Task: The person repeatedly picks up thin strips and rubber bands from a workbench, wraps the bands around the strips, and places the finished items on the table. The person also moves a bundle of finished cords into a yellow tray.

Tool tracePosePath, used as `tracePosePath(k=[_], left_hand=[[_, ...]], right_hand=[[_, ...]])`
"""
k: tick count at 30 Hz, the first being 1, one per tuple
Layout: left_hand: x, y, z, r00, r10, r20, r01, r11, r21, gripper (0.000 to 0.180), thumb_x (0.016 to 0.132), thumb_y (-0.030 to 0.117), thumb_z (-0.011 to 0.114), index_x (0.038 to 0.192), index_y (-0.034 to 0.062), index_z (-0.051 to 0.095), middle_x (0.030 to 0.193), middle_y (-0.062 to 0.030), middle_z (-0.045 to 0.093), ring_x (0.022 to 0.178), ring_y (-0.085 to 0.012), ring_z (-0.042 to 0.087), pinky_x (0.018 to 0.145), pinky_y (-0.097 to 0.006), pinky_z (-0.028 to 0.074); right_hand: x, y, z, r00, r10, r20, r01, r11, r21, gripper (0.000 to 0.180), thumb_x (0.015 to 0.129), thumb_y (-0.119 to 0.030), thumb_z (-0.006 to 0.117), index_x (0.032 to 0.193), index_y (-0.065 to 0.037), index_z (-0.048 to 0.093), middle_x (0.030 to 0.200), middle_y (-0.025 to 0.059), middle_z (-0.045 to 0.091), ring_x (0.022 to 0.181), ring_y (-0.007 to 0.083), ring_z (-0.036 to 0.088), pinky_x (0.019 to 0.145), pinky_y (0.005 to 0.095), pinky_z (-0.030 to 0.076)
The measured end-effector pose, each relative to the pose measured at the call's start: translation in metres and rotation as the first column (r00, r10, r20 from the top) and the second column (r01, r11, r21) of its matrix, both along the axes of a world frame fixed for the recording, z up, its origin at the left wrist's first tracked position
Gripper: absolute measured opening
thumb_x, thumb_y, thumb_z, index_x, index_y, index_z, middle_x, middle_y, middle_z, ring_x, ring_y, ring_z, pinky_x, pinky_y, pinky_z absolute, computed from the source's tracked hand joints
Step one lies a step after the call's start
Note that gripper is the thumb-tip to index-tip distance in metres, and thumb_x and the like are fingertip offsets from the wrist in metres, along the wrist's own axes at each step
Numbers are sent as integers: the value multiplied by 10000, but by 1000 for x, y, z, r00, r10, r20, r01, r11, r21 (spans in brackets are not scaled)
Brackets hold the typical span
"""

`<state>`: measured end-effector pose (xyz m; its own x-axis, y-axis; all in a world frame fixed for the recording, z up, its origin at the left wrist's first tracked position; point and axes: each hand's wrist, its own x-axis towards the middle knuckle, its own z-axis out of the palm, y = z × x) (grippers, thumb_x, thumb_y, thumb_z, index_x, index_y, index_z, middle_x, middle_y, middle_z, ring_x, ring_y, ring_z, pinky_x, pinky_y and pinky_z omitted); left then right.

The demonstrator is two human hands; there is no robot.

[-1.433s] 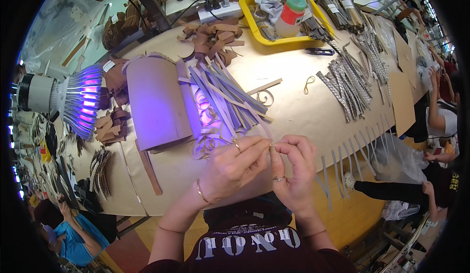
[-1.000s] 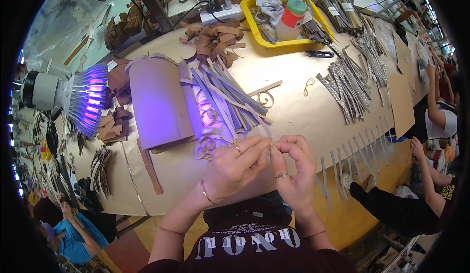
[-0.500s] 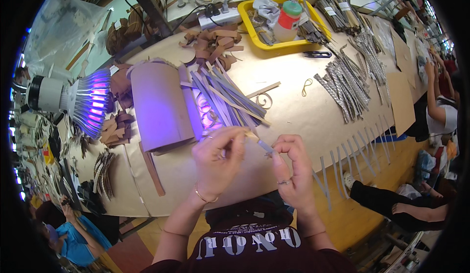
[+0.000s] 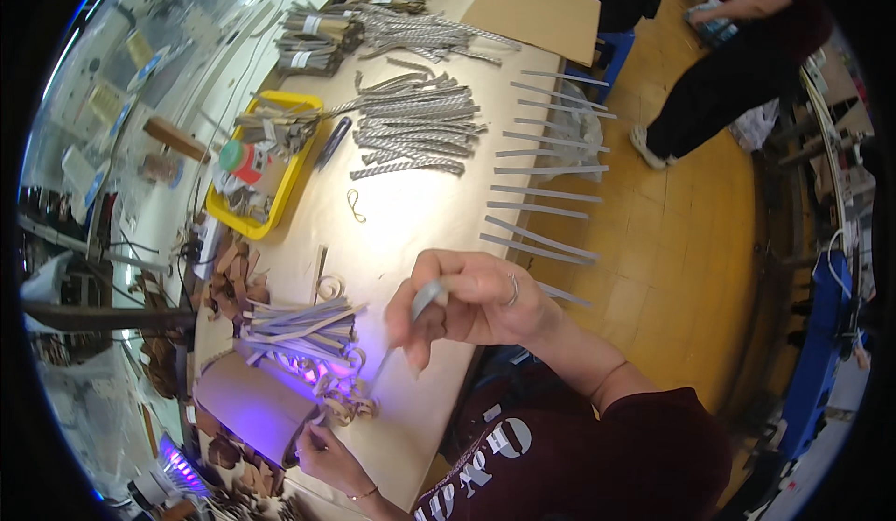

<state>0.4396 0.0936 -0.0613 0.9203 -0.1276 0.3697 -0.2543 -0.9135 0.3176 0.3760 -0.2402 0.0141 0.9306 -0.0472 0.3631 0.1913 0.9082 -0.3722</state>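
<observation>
My right hand is raised over the table's near edge, fingers pinched round a thin grey strip that looks blurred. Lower down, my left hand is closed beside the open end of a brown curved cover; whatever its fingertips hold is too small to name. Just past it lie curled tan peelings, lit purple. A bundle of grey and tan strips lies beyond them. Along the table's edge several grey strips are laid in a row, their ends jutting over the floor.
Braided grey strips are heaped farther up the table, near a yellow tray with a green-lidded jar. Thread snips and a yellow loop lie nearby. A purple-lit lamp stands lower left. Another person stands on the right.
My view has turned to the right. The hands, earlier close together at one strip, are now apart: the right one holds the grey strip, the left is down by the brown cover.
</observation>
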Motion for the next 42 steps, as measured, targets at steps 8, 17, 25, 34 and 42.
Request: tracePosePath(k=[8, 17, 25, 34, 42], left_hand=[[-7, 21, -2, 992, 75, -101, -69, 996, 63, 152, 876, 29, 568, 936, -52, 682, 836, -134, 654, 659, -254, 586, 572, -378, 466], [-41, -25, 34, 925, -7, -381, -147, 916, -373, 255, 966, 36, 441, 1114, -50, 631, 840, -106, 642, 574, -106, 495, 497, -266, 403], [-19, -82, 53, 690, -539, -483, -403, 269, -875, 372, 1043, 274, 433, 1292, 16, 532, 1084, -102, 630, 711, -134, 581, 578, -250, 476], [28, -98, 64, 490, -870, -55, -560, -266, -785, 415, 1040, 332, 471, 1319, 27, 501, 1072, -114, 647, 659, -83, 484, 535, -183, 436], [38, -121, 68, 797, -580, -171, -103, 149, -983, 278, 1023, 200, 532, 1225, 10, 539, 857, -59, 596, 670, -75, 493, 580, -200, 439]], right_hand=[[2, -13, -15, 977, -116, 178, 124, 992, -36, 367, 1029, -375, 437, 853, -58, 494, 936, 147, 608, 819, 215, 610, 739, 336, 501], [10, 39, -20, 986, 29, 165, 49, 892, -449, 513, 922, -470, 642, 697, -43, 469, 710, 31, 505, 660, 165, 471, 664, 308, 407], [10, 36, -22, 977, 155, 149, -27, 779, -627, 493, 896, -373, 703, 659, -43, 426, 630, 25, 427, 604, 181, 440, 628, 319, 388], [0, 2, -20, 996, 31, 83, 36, 716, -697, 463, 875, -309, 728, 653, -46, 419, 628, 22, 439, 621, 198, 478, 615, 317, 398], [3, -48, 9, 964, -267, 1, 120, 431, -894, 303, 859, -267, 752, 808, -11, 598, 1038, 124, 671, 655, 148, 551, 667, 281, 464]])
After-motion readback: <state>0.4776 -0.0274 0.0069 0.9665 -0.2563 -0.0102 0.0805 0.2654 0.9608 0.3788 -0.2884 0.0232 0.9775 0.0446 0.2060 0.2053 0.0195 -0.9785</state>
